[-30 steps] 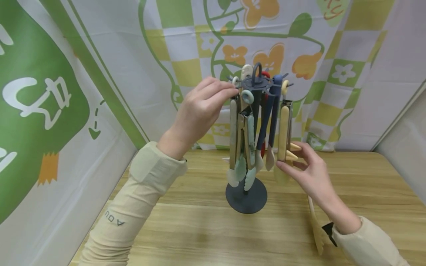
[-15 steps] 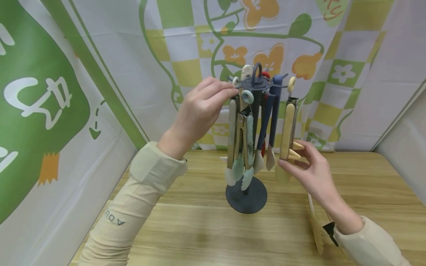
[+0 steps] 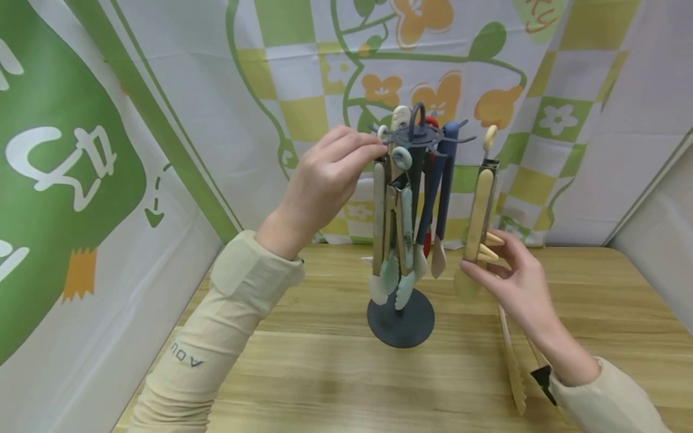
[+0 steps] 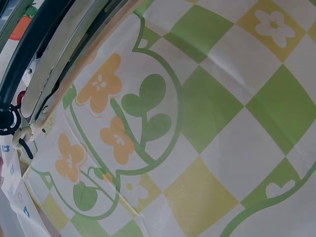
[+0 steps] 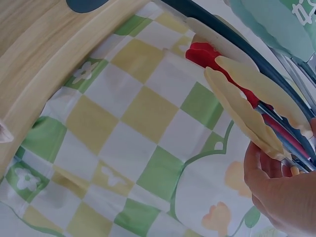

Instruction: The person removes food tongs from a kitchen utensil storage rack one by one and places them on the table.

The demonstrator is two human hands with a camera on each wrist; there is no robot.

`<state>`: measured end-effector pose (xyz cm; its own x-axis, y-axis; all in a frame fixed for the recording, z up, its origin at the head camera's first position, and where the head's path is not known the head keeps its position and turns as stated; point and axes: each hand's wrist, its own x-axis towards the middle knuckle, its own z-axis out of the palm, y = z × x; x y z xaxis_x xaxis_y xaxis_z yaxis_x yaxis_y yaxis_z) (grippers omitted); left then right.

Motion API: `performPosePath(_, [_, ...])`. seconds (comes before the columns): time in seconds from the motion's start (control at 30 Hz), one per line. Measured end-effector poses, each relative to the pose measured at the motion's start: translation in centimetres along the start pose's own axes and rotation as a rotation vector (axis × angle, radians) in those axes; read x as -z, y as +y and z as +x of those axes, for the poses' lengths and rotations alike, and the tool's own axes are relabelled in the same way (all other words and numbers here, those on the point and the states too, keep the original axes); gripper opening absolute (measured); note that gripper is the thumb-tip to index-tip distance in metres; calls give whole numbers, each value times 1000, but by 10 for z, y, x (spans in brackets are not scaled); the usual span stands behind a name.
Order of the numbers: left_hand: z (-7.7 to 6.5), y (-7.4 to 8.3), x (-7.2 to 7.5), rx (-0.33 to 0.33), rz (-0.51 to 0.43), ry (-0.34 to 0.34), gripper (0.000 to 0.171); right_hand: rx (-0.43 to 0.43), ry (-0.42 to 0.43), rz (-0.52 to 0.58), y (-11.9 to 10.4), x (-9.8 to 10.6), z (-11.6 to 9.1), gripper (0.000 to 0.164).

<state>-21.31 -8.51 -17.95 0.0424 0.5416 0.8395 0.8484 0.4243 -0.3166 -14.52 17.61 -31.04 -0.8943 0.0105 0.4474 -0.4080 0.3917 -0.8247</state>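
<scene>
At three o'clock from the rack [image 3: 403, 322], the right grip [image 3: 517, 285] pinches the yellow tongs [image 3: 477, 210] low, ring [image 3: 489, 137] clear of the hook [image 3: 462, 141]; the left grip [image 3: 327, 174] pinches the rack at nine o'clock. Risk: tongs may tip if the low pinch slackens.

Left arm [image 3: 238, 300] slants up from the lower left, and the left hand [image 3: 332, 171] sits high, knuckles up, fingertips drawn together in a pinch. Lower down, the right hand [image 3: 514, 282] grips, thumb set against bent fingers, the right arm [image 3: 601, 388] angling in from the lower right corner.
</scene>
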Motion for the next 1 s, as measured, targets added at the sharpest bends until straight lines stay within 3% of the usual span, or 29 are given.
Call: performPosePath(1.0, [0,-2,-1,4,25,-1,18,-6,34,-20,11,11,-5,49])
